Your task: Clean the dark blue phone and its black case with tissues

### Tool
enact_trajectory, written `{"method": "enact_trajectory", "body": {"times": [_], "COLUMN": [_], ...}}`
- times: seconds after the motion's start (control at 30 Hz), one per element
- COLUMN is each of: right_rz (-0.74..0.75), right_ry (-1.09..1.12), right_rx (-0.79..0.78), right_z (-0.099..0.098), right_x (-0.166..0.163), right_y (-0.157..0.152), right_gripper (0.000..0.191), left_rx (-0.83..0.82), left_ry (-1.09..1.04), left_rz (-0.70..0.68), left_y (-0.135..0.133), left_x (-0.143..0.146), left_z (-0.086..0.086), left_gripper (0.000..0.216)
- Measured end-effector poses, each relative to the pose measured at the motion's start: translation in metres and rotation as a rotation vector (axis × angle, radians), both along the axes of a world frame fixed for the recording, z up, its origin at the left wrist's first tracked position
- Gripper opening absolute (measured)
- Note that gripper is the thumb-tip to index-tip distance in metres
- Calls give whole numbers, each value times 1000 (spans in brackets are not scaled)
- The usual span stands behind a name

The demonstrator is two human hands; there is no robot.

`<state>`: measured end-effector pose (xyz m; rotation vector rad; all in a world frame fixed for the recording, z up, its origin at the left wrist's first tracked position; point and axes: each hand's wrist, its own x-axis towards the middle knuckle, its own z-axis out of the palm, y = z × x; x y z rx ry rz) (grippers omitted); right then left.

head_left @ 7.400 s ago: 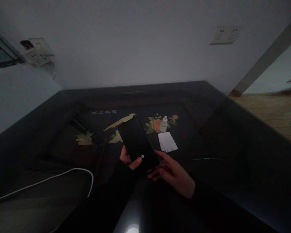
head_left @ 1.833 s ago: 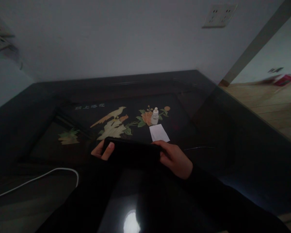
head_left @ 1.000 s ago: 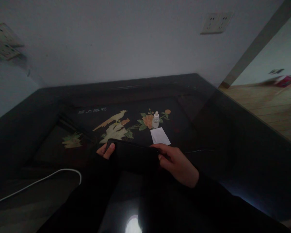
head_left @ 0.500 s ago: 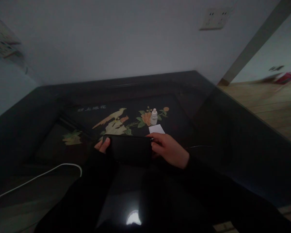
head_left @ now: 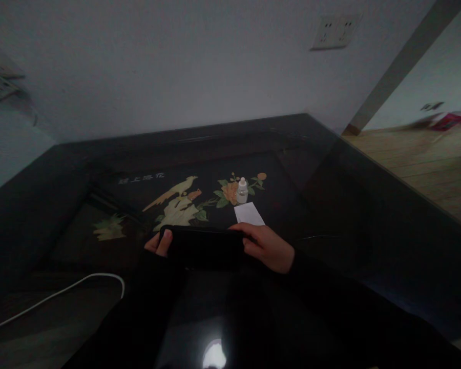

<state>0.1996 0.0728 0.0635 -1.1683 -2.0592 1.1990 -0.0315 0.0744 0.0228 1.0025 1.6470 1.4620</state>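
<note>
I hold a black phone (head_left: pixel 202 247) sideways over the dark table (head_left: pixel 369 225), its screen dark. My left hand (head_left: pixel 158 244) grips its left end, thumb on the front edge. My right hand (head_left: pixel 267 246) grips its right end, fingers curled round it. Both sleeves are black. Just beyond my right hand lies a small white paper square (head_left: pixel 249 213), and behind it stands a small clear dropper bottle (head_left: pixel 242 191) with a white cap, upright.
The glossy table carries a painted bird and flowers (head_left: pixel 184 202) under its surface. A white cable (head_left: pixel 57 294) curves across the near left. Wall sockets (head_left: pixel 332 32) sit above the table. Wooden floor (head_left: pixel 426 164) lies to the right, past the table's edge.
The phone went from lengthwise in my left hand with my right hand under it to sideways between both hands. Over the last second it has stayed there while the view shifted slightly.
</note>
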Motion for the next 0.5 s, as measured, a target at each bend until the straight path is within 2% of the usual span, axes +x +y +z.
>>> {"method": "enact_trajectory", "body": {"times": [0.23, 0.4, 0.5], "right_rz": [-35, -75, -12], "right_ry": [-37, -26, 56], "right_rx": [11, -18, -40], "right_z": [4, 5, 10], "right_x": [-6, -10, -10], "right_y": [-6, -11, -13], "right_gripper": [42, 41, 38], "left_rx": [-16, -54, -72], "left_ry": [61, -82, -169], "left_rz": [-65, -38, -7], "left_y": [4, 5, 4], "left_x": [-10, -5, -3], "left_z": [-6, 3, 8], "left_gripper": [46, 40, 40]}}
